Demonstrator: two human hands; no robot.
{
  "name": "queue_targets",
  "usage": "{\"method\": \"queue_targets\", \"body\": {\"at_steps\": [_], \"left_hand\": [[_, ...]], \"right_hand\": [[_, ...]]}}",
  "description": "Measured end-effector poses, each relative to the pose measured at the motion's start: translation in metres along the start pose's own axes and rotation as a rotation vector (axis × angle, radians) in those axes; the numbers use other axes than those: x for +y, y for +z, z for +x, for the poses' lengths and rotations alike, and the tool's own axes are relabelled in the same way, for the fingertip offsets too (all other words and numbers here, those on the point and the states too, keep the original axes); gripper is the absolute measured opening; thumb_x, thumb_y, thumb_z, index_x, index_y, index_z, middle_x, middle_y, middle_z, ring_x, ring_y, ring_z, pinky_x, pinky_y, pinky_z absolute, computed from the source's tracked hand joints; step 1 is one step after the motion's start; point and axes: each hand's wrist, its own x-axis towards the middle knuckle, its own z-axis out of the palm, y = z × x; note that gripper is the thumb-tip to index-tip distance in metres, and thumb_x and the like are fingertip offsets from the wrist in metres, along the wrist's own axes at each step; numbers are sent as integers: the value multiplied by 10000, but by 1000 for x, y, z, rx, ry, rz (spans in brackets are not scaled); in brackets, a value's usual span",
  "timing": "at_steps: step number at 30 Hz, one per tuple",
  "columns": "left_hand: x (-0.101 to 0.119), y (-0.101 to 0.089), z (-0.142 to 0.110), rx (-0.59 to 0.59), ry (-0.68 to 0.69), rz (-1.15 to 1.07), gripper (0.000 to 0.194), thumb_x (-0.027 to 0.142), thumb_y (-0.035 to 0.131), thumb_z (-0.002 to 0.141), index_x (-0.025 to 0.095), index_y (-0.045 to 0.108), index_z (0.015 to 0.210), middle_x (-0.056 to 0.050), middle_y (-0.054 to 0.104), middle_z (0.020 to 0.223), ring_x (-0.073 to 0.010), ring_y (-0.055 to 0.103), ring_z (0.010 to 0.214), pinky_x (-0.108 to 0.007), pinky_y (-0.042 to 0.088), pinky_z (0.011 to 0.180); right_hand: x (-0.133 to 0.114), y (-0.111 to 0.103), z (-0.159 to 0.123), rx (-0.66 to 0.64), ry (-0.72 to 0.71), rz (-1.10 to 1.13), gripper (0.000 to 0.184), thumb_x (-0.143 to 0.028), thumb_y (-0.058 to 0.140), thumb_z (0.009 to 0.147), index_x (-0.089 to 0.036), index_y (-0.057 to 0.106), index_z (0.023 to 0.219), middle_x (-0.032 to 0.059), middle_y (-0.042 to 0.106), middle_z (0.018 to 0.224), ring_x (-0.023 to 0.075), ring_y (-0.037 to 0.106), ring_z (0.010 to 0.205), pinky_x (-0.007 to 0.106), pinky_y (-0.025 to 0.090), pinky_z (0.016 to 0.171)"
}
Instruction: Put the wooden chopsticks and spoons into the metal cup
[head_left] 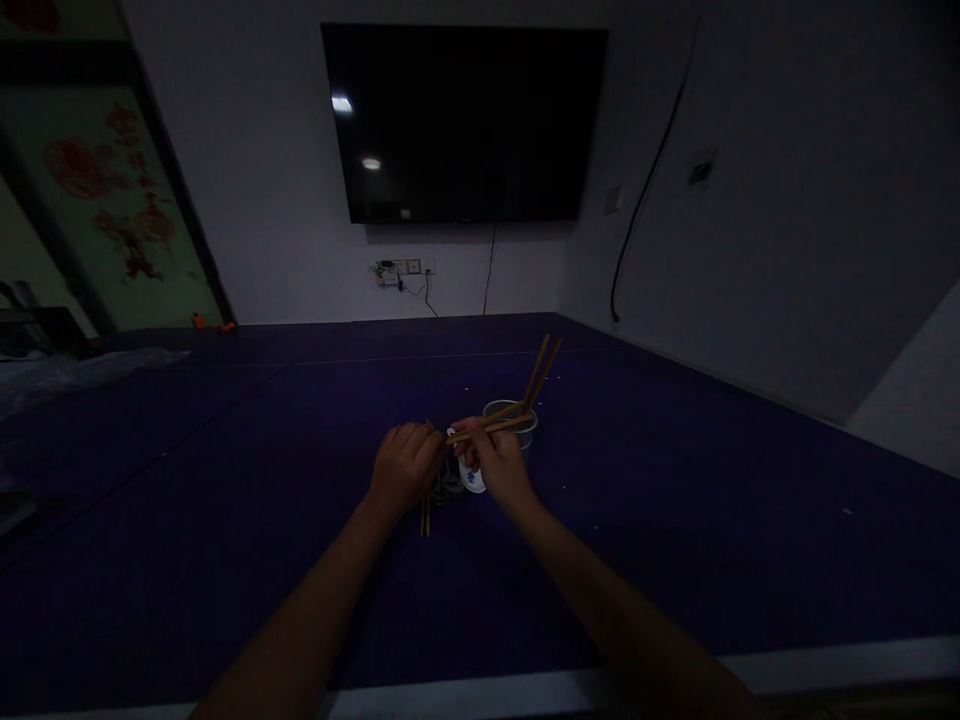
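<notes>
My right hand (499,463) is closed on a pair of wooden chopsticks (500,425), which lie nearly level and reach over a round clear container (530,432). Two more chopsticks (538,375) lean up and to the right out of that container. My left hand (407,462) has its fingers curled at the left ends of the held pair; what is in them is hidden. Below it, the ends of another pair of chopsticks (425,517) show. Between the hands are a white piece with a blue pattern (473,478) and a dark object (448,487), too dim to name.
The hands work over a wide dark blue surface (675,520) with small white specks and a pale front edge (480,693). Crumpled clear plastic (82,372) lies at the far left. A television (472,125) hangs on the wall above sockets (409,267) and cables.
</notes>
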Motion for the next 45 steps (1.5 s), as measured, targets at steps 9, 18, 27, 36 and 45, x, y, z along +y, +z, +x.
{"method": "queue_targets", "body": {"at_steps": [9, 18, 27, 36, 45], "left_hand": [[-7, 8, 0, 12, -260, -94, 272, 291, 411, 893, 173, 599, 1050, -83, 662, 951, -209, 568, 920, -333, 420, 792], [-15, 24, -5, 89, -356, -257, 284, 270, 372, 911, 170, 598, 1051, -81, 674, 975, -186, 617, 897, -328, 487, 809], [-18, 30, -8, 174, -322, -356, 286, 242, 398, 907, 160, 599, 1093, -87, 689, 982, -167, 649, 871, -308, 519, 786], [-17, 33, -9, 170, -272, -333, 284, 239, 402, 904, 172, 614, 1082, -78, 698, 937, -161, 658, 818, -292, 527, 749], [-14, 35, -12, 144, -192, -313, 272, 225, 397, 906, 165, 608, 1066, -82, 699, 872, -159, 655, 749, -278, 528, 689]], "right_hand": [[-12, -11, 6, 311, -3, 154, 446, -574, 486, 779, -150, 625, 786, -30, 515, 480, 75, 413, 400, 194, 288, 378], [-15, -17, 10, 394, -24, 201, 414, -556, 499, 763, -157, 612, 771, -45, 497, 437, 71, 393, 347, 196, 275, 345], [-15, -16, 10, 385, -37, 167, 405, -545, 482, 782, -158, 601, 780, -46, 502, 437, 72, 391, 321, 202, 291, 331], [-15, -18, 9, 387, -42, 139, 439, -569, 479, 781, -151, 611, 803, -44, 510, 454, 72, 402, 324, 205, 311, 331], [-24, -15, 8, 427, -131, 114, 414, -466, 623, 726, -150, 597, 991, -55, 548, 552, 84, 488, 411, 218, 395, 405]]}}
